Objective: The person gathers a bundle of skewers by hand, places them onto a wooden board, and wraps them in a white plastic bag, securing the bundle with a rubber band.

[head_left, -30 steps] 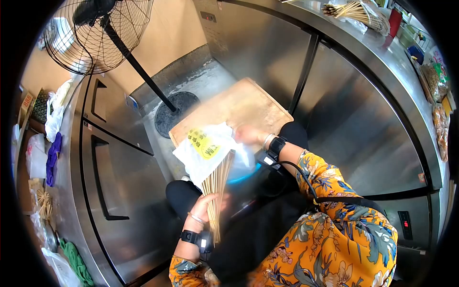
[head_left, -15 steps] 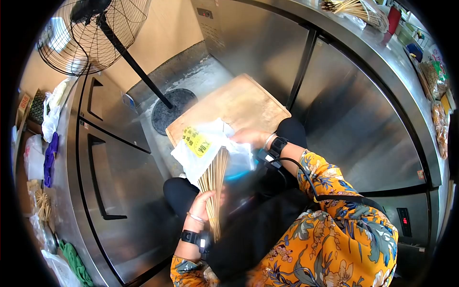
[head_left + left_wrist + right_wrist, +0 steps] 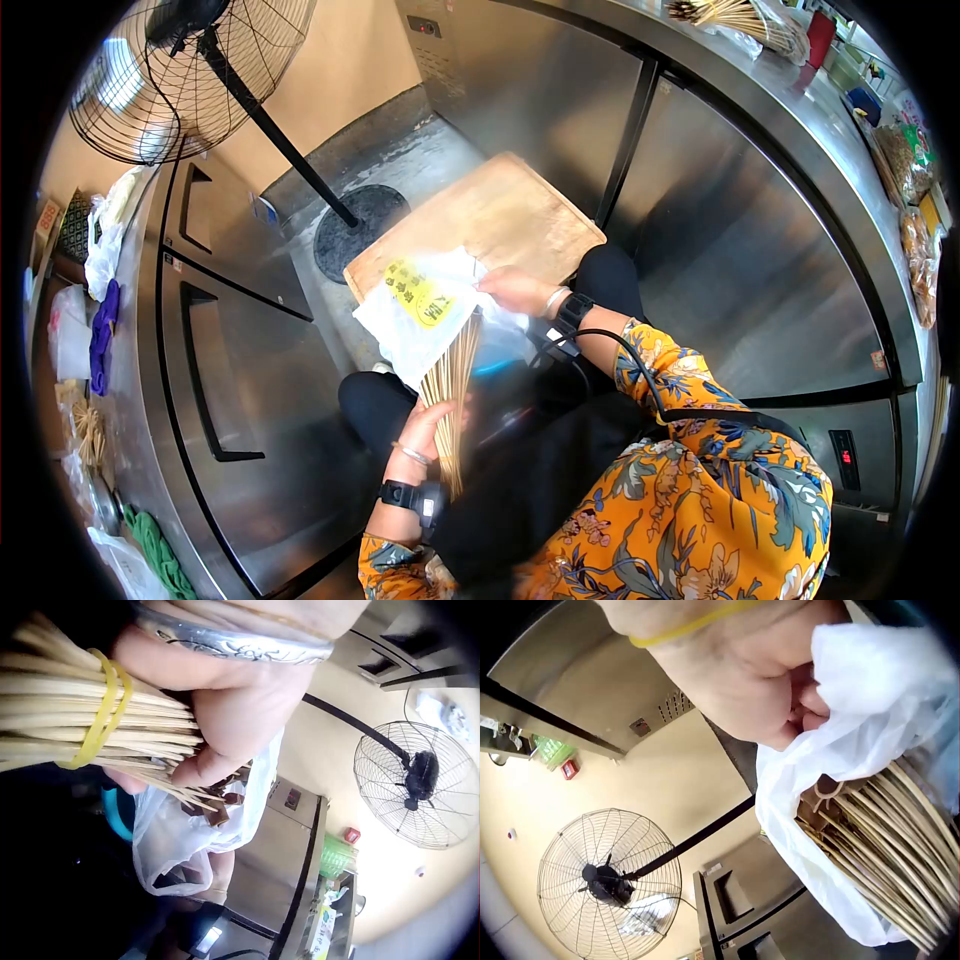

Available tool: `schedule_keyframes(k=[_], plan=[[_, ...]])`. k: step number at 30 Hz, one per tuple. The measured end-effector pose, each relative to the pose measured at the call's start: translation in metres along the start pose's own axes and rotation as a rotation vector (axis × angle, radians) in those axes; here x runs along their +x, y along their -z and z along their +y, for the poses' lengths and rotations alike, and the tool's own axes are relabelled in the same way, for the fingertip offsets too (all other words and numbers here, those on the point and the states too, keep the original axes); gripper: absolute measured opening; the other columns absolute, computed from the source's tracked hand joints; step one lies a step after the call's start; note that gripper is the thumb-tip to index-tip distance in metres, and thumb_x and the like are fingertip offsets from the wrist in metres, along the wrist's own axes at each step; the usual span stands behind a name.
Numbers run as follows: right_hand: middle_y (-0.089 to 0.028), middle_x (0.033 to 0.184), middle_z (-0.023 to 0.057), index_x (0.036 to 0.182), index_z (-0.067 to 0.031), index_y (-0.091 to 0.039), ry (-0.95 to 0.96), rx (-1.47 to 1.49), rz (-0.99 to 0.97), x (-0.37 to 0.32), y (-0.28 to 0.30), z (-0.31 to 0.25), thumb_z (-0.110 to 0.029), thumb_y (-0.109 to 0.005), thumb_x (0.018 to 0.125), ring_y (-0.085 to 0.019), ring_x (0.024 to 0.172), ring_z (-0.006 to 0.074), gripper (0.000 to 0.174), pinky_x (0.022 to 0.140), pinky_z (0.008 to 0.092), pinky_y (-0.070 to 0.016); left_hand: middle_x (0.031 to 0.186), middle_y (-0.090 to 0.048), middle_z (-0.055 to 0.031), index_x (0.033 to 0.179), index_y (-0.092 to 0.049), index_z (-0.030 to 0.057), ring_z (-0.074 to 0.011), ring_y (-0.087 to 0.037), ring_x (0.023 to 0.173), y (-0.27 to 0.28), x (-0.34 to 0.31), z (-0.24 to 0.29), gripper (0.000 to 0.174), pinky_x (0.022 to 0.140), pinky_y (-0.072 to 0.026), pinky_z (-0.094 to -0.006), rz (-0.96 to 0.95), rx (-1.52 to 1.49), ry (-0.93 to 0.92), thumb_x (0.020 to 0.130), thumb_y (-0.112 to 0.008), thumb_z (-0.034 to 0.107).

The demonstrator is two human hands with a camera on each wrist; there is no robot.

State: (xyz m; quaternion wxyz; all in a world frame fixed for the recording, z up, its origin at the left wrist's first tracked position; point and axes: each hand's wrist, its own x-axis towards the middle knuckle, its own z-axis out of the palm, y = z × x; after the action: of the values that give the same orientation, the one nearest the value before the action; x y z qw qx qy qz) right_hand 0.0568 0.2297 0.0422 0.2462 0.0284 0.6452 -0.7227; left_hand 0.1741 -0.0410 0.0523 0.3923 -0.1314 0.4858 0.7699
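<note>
My left hand (image 3: 425,430) grips a bundle of thin bamboo skewers (image 3: 452,385) near its lower part. A yellow rubber band (image 3: 101,720) binds the bundle in the left wrist view. The skewers' far ends, with brown pieces of food (image 3: 217,810) on them, sit inside a white plastic bag (image 3: 400,330) with yellow print. My right hand (image 3: 518,290) pinches the bag's edge, its fingers curled into the plastic. In the right wrist view the bag's mouth hangs round the skewers (image 3: 892,847).
A wooden board (image 3: 520,215) lies just beyond the bag. Past it stands a black fan on a round base (image 3: 362,225). Steel cabinets (image 3: 740,250) flank both sides. A blue rim (image 3: 490,367) shows below the bag. More skewers (image 3: 735,20) lie on the right counter.
The right hand, blurred earlier, shows more sharply and has shifted slightly at the bag's edge. The bag's loose right side has moved with it. The left hand keeps its grip on the skewers.
</note>
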Motion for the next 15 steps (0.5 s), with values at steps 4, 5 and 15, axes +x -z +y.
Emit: schedule_keyframes(k=[4, 5, 15], plan=[[-0.05, 0.069, -0.0021, 0.084, -0.0062, -0.061, 0.05, -0.044, -0.002, 0.013, 0.004, 0.009, -0.016, -0.056, 0.086, -0.046, 0.064, 0.0061, 0.012, 0.053, 0.0232, -0.0357, 0.1, -0.061, -0.0126, 0.118, -0.048, 0.0029, -0.0192, -0.06, 0.074, 0.001, -0.002, 0.0, 0.041, 0.061, -0.052, -0.0304, 0.004, 0.014, -0.014, 0.078, -0.055, 0.001], [-0.051, 0.069, -0.0018, 0.083, -0.006, -0.061, 0.087, -0.054, 0.011, 0.013, 0.003, 0.012, -0.016, -0.055, 0.086, -0.045, 0.064, 0.006, 0.012, 0.053, 0.0233, -0.0359, 0.1, -0.061, -0.0126, 0.118, -0.048, 0.0027, -0.0192, -0.06, 0.074, 0.0, -0.002, -0.001, 0.041, 0.061, -0.0521, -0.0301, 0.009, 0.014, -0.013, 0.077, -0.055, 0.001], [-0.061, 0.09, 0.0078, 0.1, 0.0006, -0.057, 0.032, 0.544, 0.179, 0.085, 0.044, 0.08, -0.018, -0.053, 0.085, -0.056, 0.082, 0.0183, 0.024, 0.074, 0.0314, -0.0461, 0.096, -0.059, -0.0149, 0.119, -0.045, 0.0017, -0.0183, -0.058, 0.069, 0.003, -0.007, -0.009, 0.042, 0.057, -0.0518, -0.0281, 0.024, -0.005, -0.067, 0.078, -0.055, 0.002]])
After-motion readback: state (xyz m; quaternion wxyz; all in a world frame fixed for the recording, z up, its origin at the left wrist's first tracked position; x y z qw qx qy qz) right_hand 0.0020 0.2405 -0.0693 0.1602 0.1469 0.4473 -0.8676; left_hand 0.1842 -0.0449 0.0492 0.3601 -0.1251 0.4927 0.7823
